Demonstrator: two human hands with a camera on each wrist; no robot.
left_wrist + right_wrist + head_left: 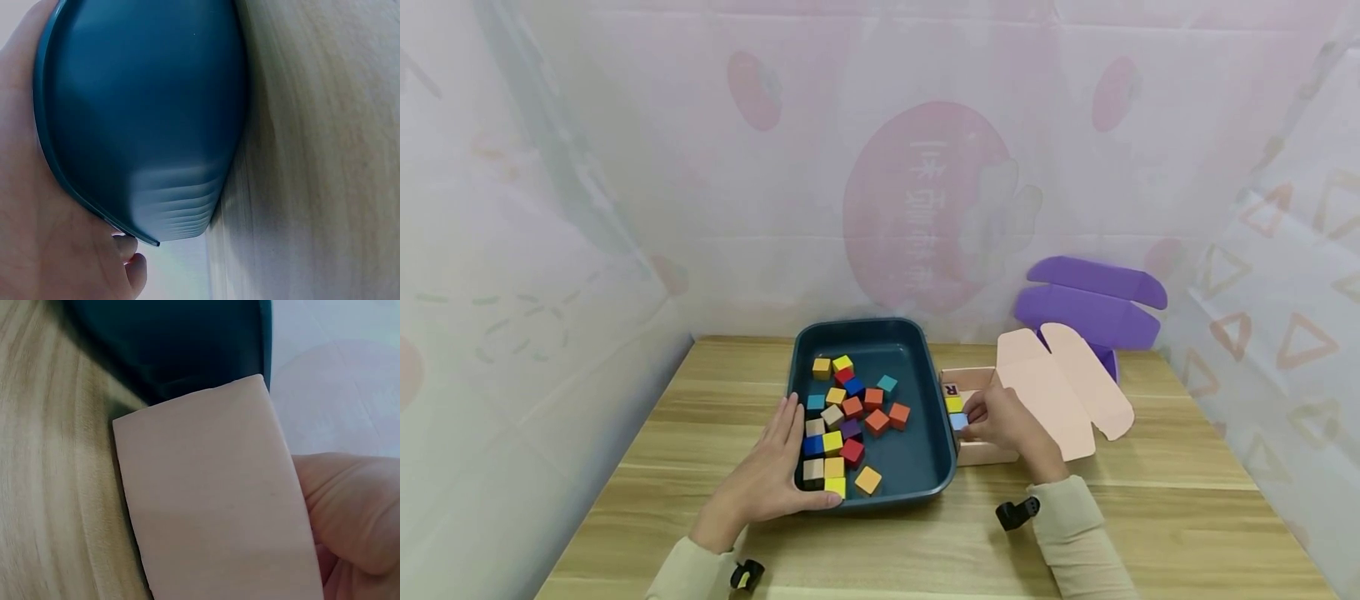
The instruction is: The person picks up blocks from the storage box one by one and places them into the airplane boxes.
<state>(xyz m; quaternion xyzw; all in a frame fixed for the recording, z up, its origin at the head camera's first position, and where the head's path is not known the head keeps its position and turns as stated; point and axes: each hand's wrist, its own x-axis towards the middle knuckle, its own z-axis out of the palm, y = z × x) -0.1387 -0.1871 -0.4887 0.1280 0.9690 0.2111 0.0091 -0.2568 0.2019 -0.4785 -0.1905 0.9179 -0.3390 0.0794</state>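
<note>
I laid the left hand [763, 477] along the tray [917, 450] rim, fingers straight, probably steadying it; loose blocks [852, 407] sat just right of that hand. The right hand [1003, 418] was inside the pink box [985, 454], at the light-blue block [958, 422]; pinch unconfirmed, box wall hiding fingertips in wrist view.

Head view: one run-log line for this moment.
left hand: on teal tray rim | right hand: in pink box, at light-blue block, grip unclear | tray: mixed-colour blocks | pink box: lid open
</note>
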